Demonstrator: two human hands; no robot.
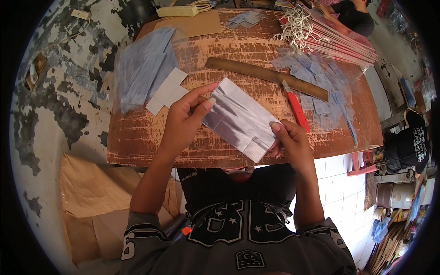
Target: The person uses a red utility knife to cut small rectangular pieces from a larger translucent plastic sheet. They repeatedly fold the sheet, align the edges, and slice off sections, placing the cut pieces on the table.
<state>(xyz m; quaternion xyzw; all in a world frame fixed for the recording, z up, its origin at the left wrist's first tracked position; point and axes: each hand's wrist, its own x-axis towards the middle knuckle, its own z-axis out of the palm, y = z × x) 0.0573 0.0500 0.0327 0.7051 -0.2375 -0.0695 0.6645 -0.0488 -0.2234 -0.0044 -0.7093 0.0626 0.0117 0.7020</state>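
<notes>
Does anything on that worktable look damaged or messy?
Yes. The wooden table is badly worn, its reddish finish scraped pale. Clear plastic pieces lie scattered on its right side. The silvery sheet held between both hands looks creased.

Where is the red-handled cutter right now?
In the head view, the red-handled cutter lies on the wooden table, right of centre, just beyond the right hand and just below the long wooden ruler.

Silvery-grey sheet point(238, 117); red-handled knife point(295, 107); worn reddish-brown table point(151, 137).
</notes>
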